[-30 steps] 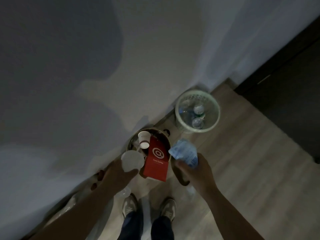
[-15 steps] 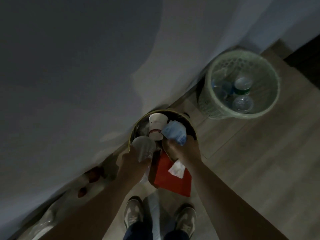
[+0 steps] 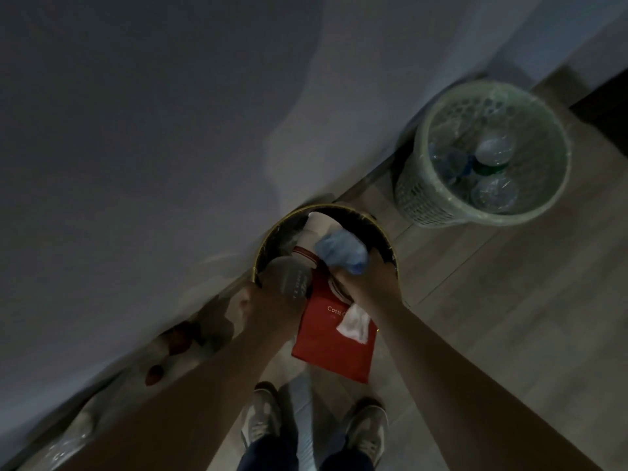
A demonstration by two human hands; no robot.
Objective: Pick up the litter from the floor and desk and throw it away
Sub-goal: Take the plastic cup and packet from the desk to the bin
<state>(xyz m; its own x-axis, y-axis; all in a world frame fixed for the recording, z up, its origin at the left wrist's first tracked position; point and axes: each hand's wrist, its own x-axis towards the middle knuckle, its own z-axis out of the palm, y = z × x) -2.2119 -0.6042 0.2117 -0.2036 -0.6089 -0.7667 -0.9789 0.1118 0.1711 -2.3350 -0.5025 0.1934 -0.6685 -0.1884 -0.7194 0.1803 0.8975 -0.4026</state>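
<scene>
1. The blue crumpled wrapper (image 3: pixel 341 253), clamped in the right hand's (image 3: pixel 368 283) curled fingers over the black bin's (image 3: pixel 387 246) mouth, may roll off the heap.
2. The left hand (image 3: pixel 272 307) grips a clear plastic cup (image 3: pixel 289 277) at the near rim; the overhanging red paper bag (image 3: pixel 334 338) could topple.

A pale wood-plank floor (image 3: pixel 492 300) is seen running along the foot of a wall. A dark round bin with a yellowish rim (image 3: pixel 369 230) and a pale green perforated plastic basket (image 3: pixel 419 198) are set on it beside the wall, near each other but apart. Two small red objects (image 3: pixel 180 338) are left by the wall, and a pair of grey trainers (image 3: pixel 261 419) is planted nearby.
</scene>
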